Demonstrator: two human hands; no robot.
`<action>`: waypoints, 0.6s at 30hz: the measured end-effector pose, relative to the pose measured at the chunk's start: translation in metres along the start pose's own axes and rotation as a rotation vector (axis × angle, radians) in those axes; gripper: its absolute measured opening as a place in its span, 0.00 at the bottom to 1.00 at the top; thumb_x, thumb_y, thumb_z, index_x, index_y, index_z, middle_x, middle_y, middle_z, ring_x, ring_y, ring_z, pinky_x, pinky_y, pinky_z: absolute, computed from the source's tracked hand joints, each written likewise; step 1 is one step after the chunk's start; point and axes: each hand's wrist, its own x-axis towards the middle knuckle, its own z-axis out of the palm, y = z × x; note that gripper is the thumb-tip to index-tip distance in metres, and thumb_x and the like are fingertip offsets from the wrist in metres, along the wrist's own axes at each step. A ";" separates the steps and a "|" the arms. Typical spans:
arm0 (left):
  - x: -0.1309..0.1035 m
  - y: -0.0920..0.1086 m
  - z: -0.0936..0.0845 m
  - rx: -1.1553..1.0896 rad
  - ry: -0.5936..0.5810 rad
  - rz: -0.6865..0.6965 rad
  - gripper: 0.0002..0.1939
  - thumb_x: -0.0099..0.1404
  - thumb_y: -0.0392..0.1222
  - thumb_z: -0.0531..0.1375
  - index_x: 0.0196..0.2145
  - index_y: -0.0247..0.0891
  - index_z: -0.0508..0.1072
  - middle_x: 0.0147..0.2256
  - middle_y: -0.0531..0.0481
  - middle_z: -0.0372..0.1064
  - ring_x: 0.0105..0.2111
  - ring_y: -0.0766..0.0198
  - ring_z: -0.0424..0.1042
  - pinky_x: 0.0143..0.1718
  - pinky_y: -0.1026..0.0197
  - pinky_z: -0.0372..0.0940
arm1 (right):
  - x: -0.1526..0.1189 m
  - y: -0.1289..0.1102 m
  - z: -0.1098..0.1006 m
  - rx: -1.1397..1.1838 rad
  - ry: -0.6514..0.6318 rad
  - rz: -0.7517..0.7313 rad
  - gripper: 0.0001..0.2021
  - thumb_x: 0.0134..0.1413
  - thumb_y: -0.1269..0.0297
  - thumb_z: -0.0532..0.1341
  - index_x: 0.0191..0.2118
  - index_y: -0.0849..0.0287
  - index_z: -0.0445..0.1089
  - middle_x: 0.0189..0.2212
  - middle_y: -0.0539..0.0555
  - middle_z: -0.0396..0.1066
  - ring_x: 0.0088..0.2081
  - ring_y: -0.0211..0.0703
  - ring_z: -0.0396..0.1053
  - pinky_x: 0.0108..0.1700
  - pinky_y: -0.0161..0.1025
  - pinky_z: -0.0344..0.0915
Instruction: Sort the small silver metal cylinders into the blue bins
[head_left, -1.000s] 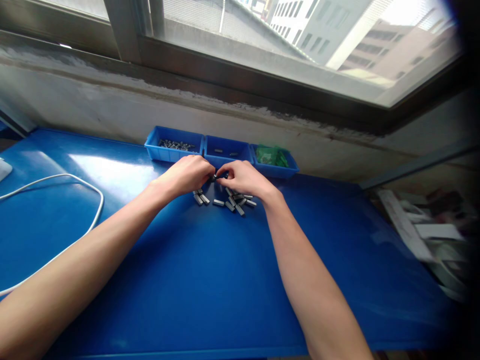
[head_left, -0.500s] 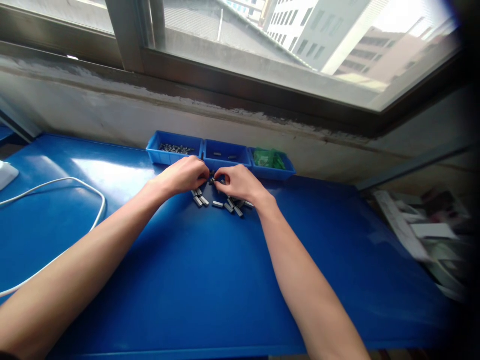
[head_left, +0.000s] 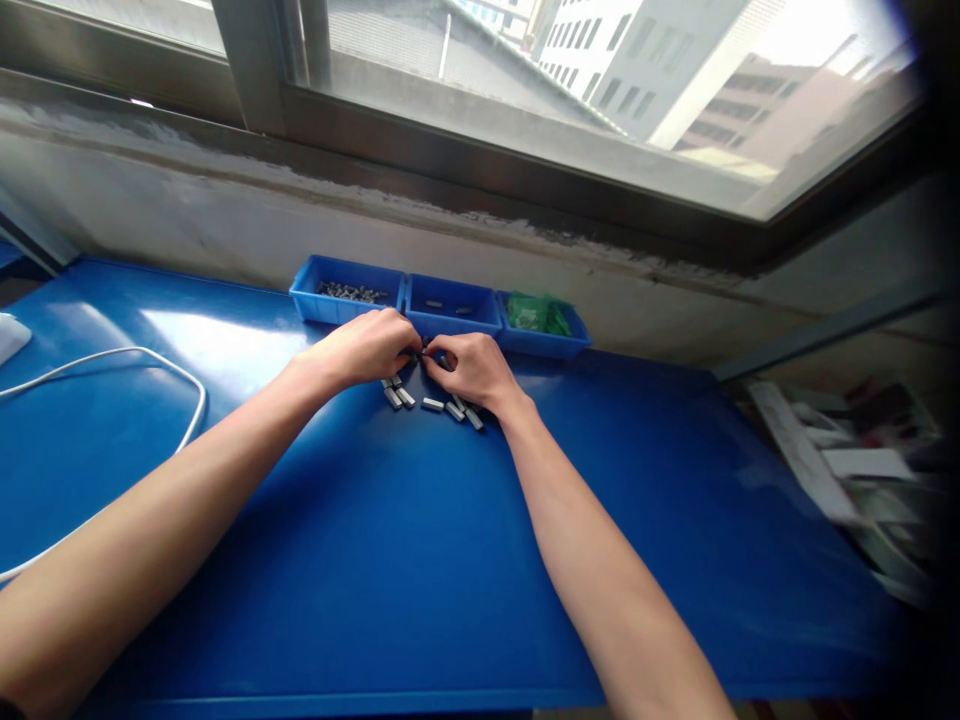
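My left hand point(head_left: 379, 345) and my right hand point(head_left: 474, 368) meet almost fingertip to fingertip just in front of the blue bins. Both are closed in a pinch around small dark parts, too small and too covered by the fingers to name. Below my left hand lie a few short grey metal blocks point(head_left: 399, 397) on the blue table point(head_left: 390, 560). More such blocks point(head_left: 455, 410) lie in a loose group under and beside my right hand, which partly hides them.
Three joined blue bins stand against the wall: the left bin point(head_left: 311, 307) with many small metal parts, the middle bin point(head_left: 450, 323) with a couple of pieces, the right bin point(head_left: 544, 345) with green bags point(head_left: 540, 312). A white cable point(head_left: 196, 390) curves across the table's left side.
My right hand has shifted slightly left, its fingertips now closer to those of my left hand. My left hand has hardly moved. The view has tilted a little.
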 end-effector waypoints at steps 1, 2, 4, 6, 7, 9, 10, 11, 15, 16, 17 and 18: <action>0.000 0.001 0.001 -0.002 0.002 0.000 0.16 0.61 0.32 0.60 0.42 0.42 0.84 0.39 0.44 0.81 0.42 0.54 0.80 0.44 0.62 0.69 | 0.000 0.001 0.001 0.006 0.003 0.001 0.09 0.58 0.62 0.62 0.38 0.57 0.80 0.27 0.52 0.76 0.27 0.40 0.68 0.32 0.36 0.53; 0.001 0.001 0.002 -0.006 0.009 0.000 0.16 0.61 0.32 0.60 0.42 0.41 0.85 0.39 0.44 0.81 0.41 0.54 0.80 0.43 0.62 0.69 | 0.000 0.001 0.001 0.010 0.007 0.001 0.09 0.58 0.63 0.62 0.38 0.57 0.80 0.27 0.52 0.76 0.27 0.40 0.68 0.32 0.36 0.53; 0.001 0.002 0.003 -0.016 0.024 0.004 0.15 0.61 0.32 0.60 0.41 0.41 0.85 0.38 0.43 0.81 0.40 0.54 0.80 0.42 0.62 0.69 | -0.001 0.003 0.003 0.011 0.015 0.000 0.08 0.58 0.63 0.62 0.38 0.56 0.80 0.26 0.52 0.76 0.27 0.40 0.68 0.32 0.36 0.53; 0.001 0.002 0.004 -0.026 0.034 0.019 0.14 0.60 0.33 0.61 0.41 0.40 0.85 0.38 0.43 0.81 0.39 0.54 0.79 0.41 0.62 0.69 | -0.001 0.003 0.004 0.017 0.023 -0.003 0.08 0.57 0.64 0.62 0.37 0.56 0.80 0.26 0.52 0.75 0.27 0.40 0.68 0.32 0.36 0.52; 0.001 0.002 0.005 -0.028 0.037 0.030 0.14 0.61 0.34 0.61 0.41 0.40 0.84 0.37 0.43 0.81 0.38 0.54 0.79 0.41 0.62 0.69 | -0.001 0.004 0.004 0.023 0.026 -0.003 0.08 0.57 0.64 0.62 0.37 0.56 0.80 0.26 0.52 0.75 0.27 0.40 0.68 0.32 0.36 0.52; 0.001 0.001 0.005 -0.023 0.048 0.047 0.13 0.62 0.35 0.61 0.41 0.39 0.84 0.36 0.43 0.80 0.37 0.54 0.79 0.40 0.61 0.68 | 0.000 0.003 0.004 0.039 0.030 0.002 0.08 0.56 0.64 0.62 0.37 0.56 0.80 0.26 0.51 0.75 0.27 0.40 0.68 0.32 0.36 0.53; 0.000 0.000 0.005 -0.018 0.059 0.053 0.13 0.62 0.36 0.61 0.41 0.38 0.84 0.36 0.43 0.80 0.37 0.54 0.79 0.39 0.61 0.67 | 0.000 0.003 0.004 0.047 0.031 0.007 0.08 0.56 0.65 0.62 0.37 0.56 0.80 0.26 0.51 0.75 0.27 0.40 0.68 0.32 0.36 0.53; 0.000 -0.001 0.005 -0.014 0.073 0.058 0.13 0.63 0.37 0.60 0.41 0.37 0.84 0.36 0.43 0.80 0.37 0.55 0.79 0.39 0.61 0.67 | 0.000 0.003 0.004 0.056 0.032 0.013 0.08 0.55 0.65 0.62 0.37 0.57 0.80 0.26 0.52 0.75 0.27 0.40 0.68 0.32 0.36 0.53; 0.001 -0.006 0.006 -0.028 0.122 0.088 0.14 0.64 0.41 0.62 0.46 0.36 0.83 0.38 0.43 0.80 0.37 0.54 0.78 0.38 0.61 0.66 | 0.000 0.003 0.003 0.098 0.027 0.033 0.09 0.53 0.67 0.61 0.36 0.58 0.80 0.25 0.51 0.75 0.27 0.40 0.68 0.32 0.36 0.53; 0.001 -0.007 0.007 -0.038 0.118 0.097 0.15 0.64 0.42 0.63 0.47 0.37 0.82 0.38 0.43 0.80 0.37 0.55 0.78 0.38 0.61 0.66 | 0.000 0.003 0.003 0.110 0.029 0.034 0.10 0.52 0.67 0.61 0.36 0.58 0.80 0.25 0.51 0.75 0.27 0.40 0.67 0.32 0.37 0.53; 0.001 -0.008 0.008 -0.050 0.109 0.104 0.15 0.65 0.43 0.63 0.47 0.37 0.82 0.39 0.43 0.80 0.37 0.55 0.78 0.38 0.61 0.66 | 0.000 0.004 0.003 0.121 0.033 0.033 0.10 0.51 0.68 0.61 0.36 0.58 0.80 0.24 0.51 0.74 0.26 0.40 0.67 0.32 0.37 0.53; 0.001 -0.009 0.010 -0.063 0.098 0.109 0.15 0.65 0.43 0.63 0.48 0.37 0.82 0.39 0.43 0.80 0.38 0.55 0.78 0.39 0.61 0.66 | 0.000 0.005 0.003 0.136 0.038 0.031 0.11 0.50 0.68 0.60 0.36 0.58 0.80 0.24 0.51 0.74 0.26 0.40 0.67 0.32 0.37 0.53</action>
